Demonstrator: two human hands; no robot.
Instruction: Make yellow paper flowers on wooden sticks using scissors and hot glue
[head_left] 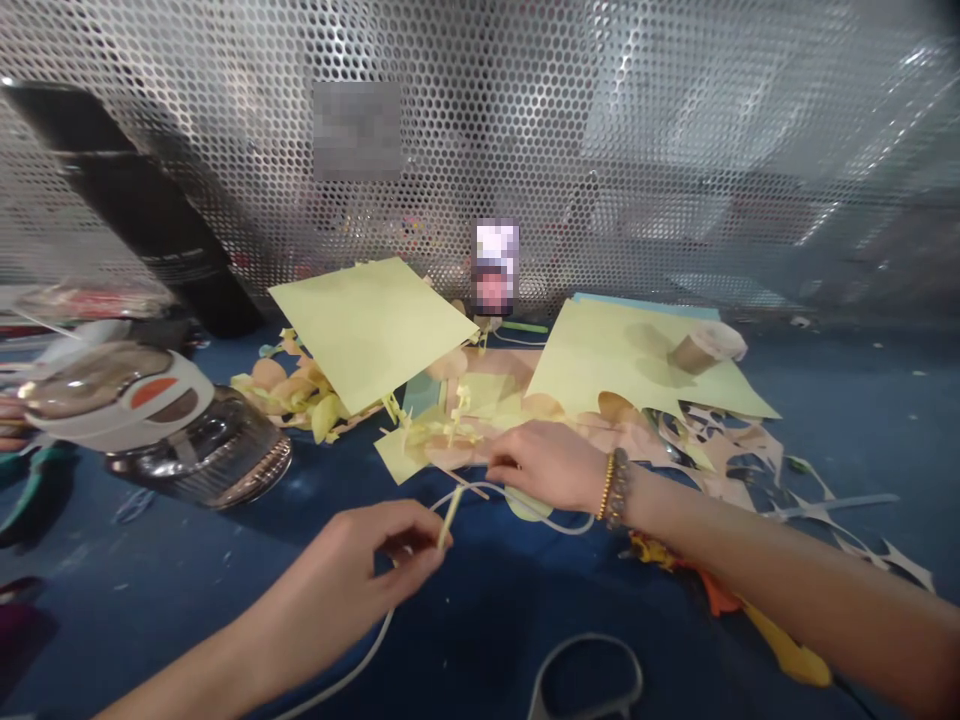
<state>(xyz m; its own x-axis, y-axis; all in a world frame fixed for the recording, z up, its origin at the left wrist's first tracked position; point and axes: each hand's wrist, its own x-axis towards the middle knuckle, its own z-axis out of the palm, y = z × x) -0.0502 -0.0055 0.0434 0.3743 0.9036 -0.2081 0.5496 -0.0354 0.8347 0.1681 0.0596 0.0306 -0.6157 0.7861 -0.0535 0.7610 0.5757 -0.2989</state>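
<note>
Between thumb and forefinger, my left hand point(382, 555) pinches a thin pale-yellow strip point(450, 517), tilted upright above the blue table. My right hand point(551, 462), wearing beaded bracelets point(616, 488), reaches down to a heap of small yellow and peach cut pieces point(450, 440). Its fingertips are bent together at the heap's edge, and whatever they touch or grip is hidden. A white cable point(367, 655) loops behind the left fingers and under the right hand. Near that hand lies a pale-green round piece point(529, 505).
Yellow sheets point(375, 330) lie behind the heap, with a small cup-like roll point(707, 347) on the right-hand sheet point(592, 350). A clear bottle point(202, 440) lies left. A phone point(495, 265) leans on the perforated metal panel point(420, 60). Scissor handles point(589, 640) show in front; paper offcuts point(750, 465) spread right.
</note>
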